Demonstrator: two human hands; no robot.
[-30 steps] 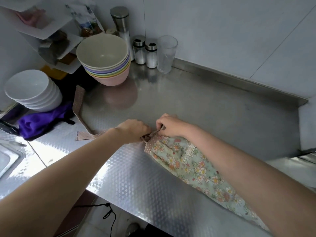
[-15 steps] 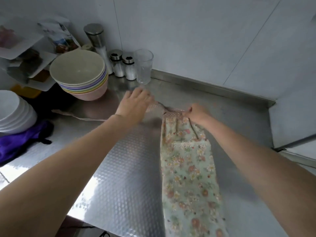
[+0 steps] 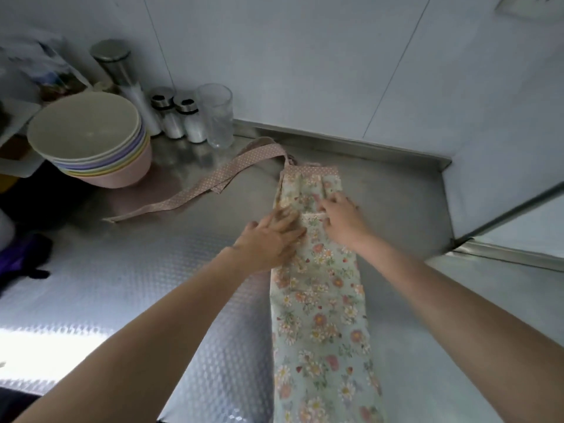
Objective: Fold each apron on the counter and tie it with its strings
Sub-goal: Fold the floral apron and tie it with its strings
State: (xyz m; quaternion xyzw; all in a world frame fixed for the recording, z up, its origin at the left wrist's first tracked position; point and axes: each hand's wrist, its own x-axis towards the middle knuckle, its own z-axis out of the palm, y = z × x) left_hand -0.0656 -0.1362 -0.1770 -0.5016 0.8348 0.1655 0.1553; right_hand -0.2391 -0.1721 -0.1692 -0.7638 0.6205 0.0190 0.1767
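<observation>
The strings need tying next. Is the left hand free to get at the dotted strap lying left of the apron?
Probably yes: the left hand rests flat on the apron, holding nothing, and bare counter lies between it and the strap.

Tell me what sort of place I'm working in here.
Most likely a kitchen, possibly a commercial one. A stainless steel counter runs along a pale wall, with a stack of pastel bowls, two shakers and a drinking glass at the back. The floral apron lies on the counter.
</observation>
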